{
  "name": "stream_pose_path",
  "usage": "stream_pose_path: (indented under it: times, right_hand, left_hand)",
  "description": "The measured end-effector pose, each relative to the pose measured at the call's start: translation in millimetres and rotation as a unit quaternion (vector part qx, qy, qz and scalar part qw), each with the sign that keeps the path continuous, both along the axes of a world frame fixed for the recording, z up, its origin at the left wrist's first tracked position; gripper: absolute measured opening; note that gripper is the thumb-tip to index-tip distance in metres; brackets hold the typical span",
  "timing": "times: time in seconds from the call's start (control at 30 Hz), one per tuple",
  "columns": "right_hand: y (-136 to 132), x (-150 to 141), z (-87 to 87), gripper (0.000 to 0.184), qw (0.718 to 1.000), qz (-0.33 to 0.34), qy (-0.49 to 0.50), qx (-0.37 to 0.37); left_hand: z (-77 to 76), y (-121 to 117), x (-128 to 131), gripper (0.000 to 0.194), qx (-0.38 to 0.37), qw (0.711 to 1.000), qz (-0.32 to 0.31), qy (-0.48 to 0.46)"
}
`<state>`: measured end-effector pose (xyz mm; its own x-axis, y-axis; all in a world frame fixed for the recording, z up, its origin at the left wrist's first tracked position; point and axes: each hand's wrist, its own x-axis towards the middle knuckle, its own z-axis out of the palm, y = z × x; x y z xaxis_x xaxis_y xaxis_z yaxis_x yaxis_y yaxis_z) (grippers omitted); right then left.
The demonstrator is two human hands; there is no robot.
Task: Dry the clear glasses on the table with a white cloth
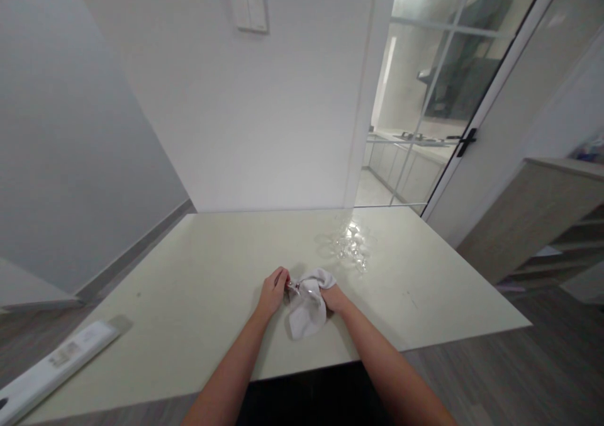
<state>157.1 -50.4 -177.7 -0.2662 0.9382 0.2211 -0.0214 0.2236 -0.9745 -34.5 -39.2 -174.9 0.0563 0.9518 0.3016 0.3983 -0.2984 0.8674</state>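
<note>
My left hand is closed around a small clear glass held just above the cream table. My right hand grips a white cloth, which is wrapped over the glass's other end and hangs down toward the tabletop. The two hands are close together near the middle of the table. Most of the glass is hidden by the cloth and fingers.
Several clear glasses stand grouped farther back on the table, to the right. A long white box lies at the table's near left corner. A wooden shelf unit stands to the right, and a glass door is behind the table.
</note>
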Motion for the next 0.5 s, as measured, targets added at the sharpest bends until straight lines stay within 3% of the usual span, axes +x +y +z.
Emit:
stream_pose_path:
  times: [0.1,0.3,0.43,0.5]
  right_hand:
    - [0.0,1.3,1.1,0.025,0.999,-0.039,0.000,-0.016]
    - [0.4,-4.2,0.5,0.027,0.995,-0.033,0.069,-0.068]
    - [4.4,-5.0,-3.0,0.038,0.960,-0.106,0.198,-0.169]
    - [5.5,-3.8,-5.2,0.039,0.951,-0.124,0.222,-0.178]
  left_hand:
    - [-2.7,1.3,-0.3,0.037,-0.016,1.000,0.010,-0.004]
    - [-2.3,1.5,1.1,0.037,-0.024,0.999,0.025,-0.019]
    - [0.2,5.0,-1.3,0.036,-0.013,0.994,0.093,-0.054]
    - [0.8,6.1,-3.2,0.035,-0.003,0.991,0.118,-0.055]
